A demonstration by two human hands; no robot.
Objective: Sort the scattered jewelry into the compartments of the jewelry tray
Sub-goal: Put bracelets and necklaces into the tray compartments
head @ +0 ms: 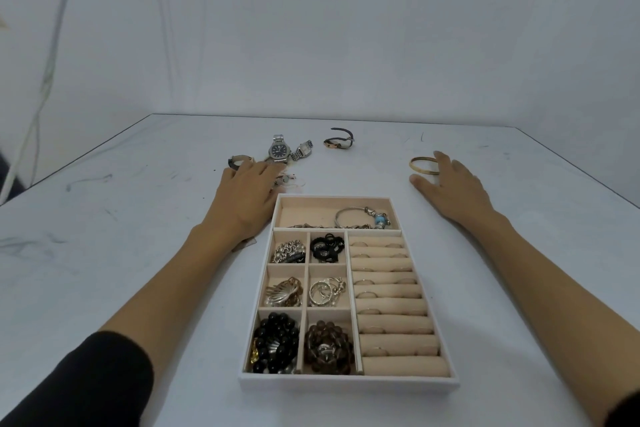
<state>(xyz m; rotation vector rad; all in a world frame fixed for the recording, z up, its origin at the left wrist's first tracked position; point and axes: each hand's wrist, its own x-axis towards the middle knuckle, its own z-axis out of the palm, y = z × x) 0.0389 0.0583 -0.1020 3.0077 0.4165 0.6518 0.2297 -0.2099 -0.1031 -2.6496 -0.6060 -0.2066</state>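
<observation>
The white jewelry tray lies in front of me, its beige compartments holding bracelets, beads, brooches and rings on rolls. My left hand lies flat with straight fingers over small pieces of jewelry just beyond the tray's far left corner. A steel watch, a small silver watch and a dark-strap watch lie around its fingertips. My right hand rests on the table with its fingers touching a gold bangle. A thin dark-strap watch lies farther back.
The white table ends at a far edge below a plain wall. A silver bangle with a blue charm sits in the tray's top compartment.
</observation>
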